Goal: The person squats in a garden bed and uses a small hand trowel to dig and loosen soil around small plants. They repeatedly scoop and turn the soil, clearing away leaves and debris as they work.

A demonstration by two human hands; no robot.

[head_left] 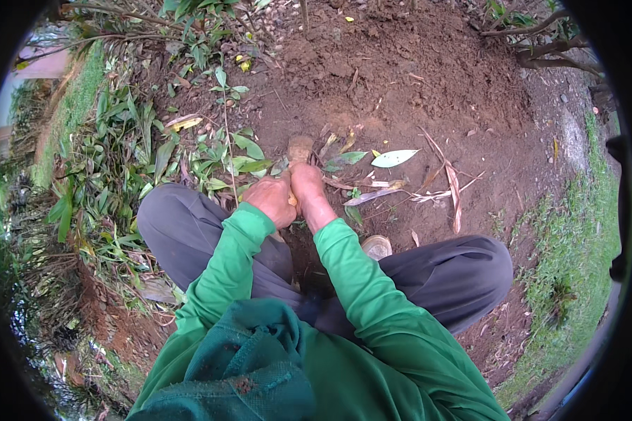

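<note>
My left hand (268, 199) and my right hand (306, 184) are close together in front of my bent knees, both closed around a hand trowel (300, 149). Its short, soil-brown blade points away from me toward the bare earth. A bit of yellowish handle shows between the hands; the rest is hidden by my fingers. Beyond and to the right lie a pale green leaf (395, 158) and dry brown leaf strips (453, 193). Close on the left, a thin upright seedling stem (227, 133) rises past green leaves (248, 147).
Loose reddish-brown soil (428, 77) spreads ahead, with woody branches (555, 49) at the far right. Leafy cut plants (140, 133) are heaped on the left. Grass (576, 245) borders the right side. My shoe (377, 247) shows beside my right knee.
</note>
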